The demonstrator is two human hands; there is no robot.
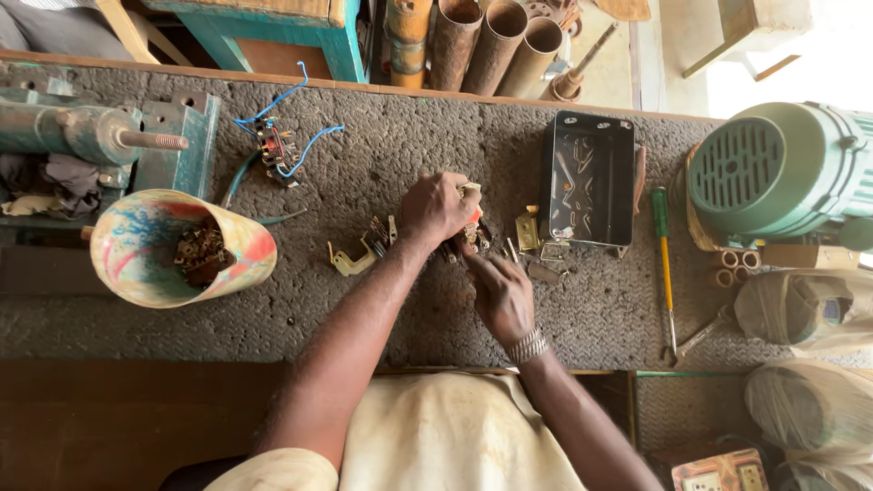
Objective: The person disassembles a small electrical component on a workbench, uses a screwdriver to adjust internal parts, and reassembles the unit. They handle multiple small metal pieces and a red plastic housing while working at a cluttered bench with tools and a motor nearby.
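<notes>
Small part mostly hidden inside left hand; green motor cut off at edge

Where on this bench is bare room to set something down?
Bare mat lies between the blue-wired part and black tray; more along the near edge right of the bowl. Crowded around both hands, left and right, and by the screwdriver.

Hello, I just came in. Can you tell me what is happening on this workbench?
A person sits at a rough grey workbench. The left hand grips a small electrical part, and the right hand works at it from below, perhaps with a thin tool. Small metal pieces lie around the hands. A black metal box stands to the right, a painted bowl of parts to the left, and a green-handled screwdriver lies unused.
</notes>
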